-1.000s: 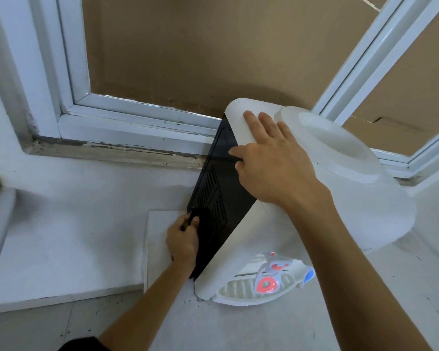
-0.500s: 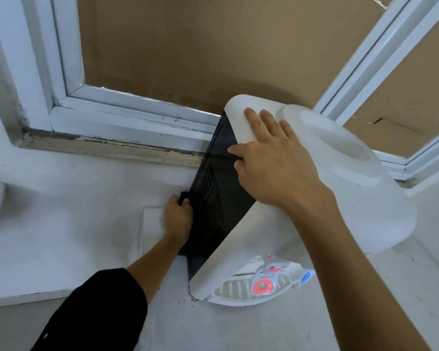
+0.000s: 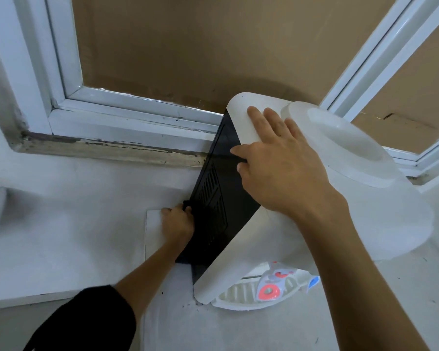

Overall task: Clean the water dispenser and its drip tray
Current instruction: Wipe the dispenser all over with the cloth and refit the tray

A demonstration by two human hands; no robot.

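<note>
The countertop water dispenser [image 3: 302, 198] is seen from above on the white counter [image 3: 61, 224], in the corner below the window frame [image 3: 137, 115], with its black vented rear panel [image 3: 218, 206] turned toward the left. Its top corner is steadied by the right hand [image 3: 284, 168], whose fingers are laid straight and slightly spread over the white casing while the thumb reaches down onto the black panel. Low against that panel, the left hand [image 3: 176, 224] is curled around something small and dark, apparently a cleaning cloth or sponge [image 3: 186, 205], though it cannot be identified with certainty. The drip tray [image 3: 238, 297] is at the foot of the unit, under the red tap [image 3: 268, 291] and the blue tap [image 3: 312, 282]. Several risks can be judged from this position. If the panel is scrubbed hard from the side, the unit could be pushed or rocked across the smooth counter, since it is restrained only by a flat, open palm rather than a firm grasp. The cloth could be snagged in the vent slots, and any moisture could be forced through them into the interior. The drip tray, which appears loosely seated, could be dislodged if the body is shifted.
</note>
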